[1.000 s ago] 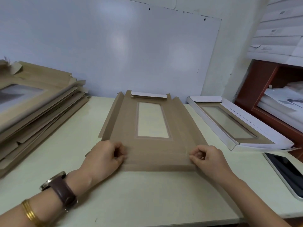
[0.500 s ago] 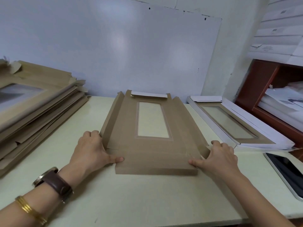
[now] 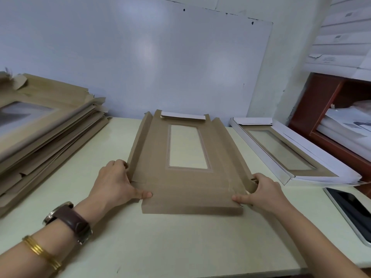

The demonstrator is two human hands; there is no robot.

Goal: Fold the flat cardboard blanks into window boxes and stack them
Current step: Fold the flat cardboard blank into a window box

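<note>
A brown cardboard blank (image 3: 186, 183) with a clear window lies in the middle of the table, its long side flaps raised and its near flap folded over. My left hand (image 3: 116, 185) grips the near end of the left side flap, thumb pressed on the blank's near left corner. My right hand (image 3: 261, 191) grips the near end of the right side flap, thumb on the near right corner. A folded window box (image 3: 289, 153), white outside, lies to the right. A tall pile of flat blanks (image 3: 44, 133) sits at the left.
The pale table (image 3: 180, 243) runs to a front edge close to me. A tablet (image 3: 353, 213) lies at the table's right edge. A whiteboard (image 3: 140, 57) leans on the wall behind. A red-brown shelf (image 3: 329, 109) with papers stands at the right.
Both hands left the folded near flap and moved outward to the side flaps, which now stand more upright. The blank has slid slightly toward me.
</note>
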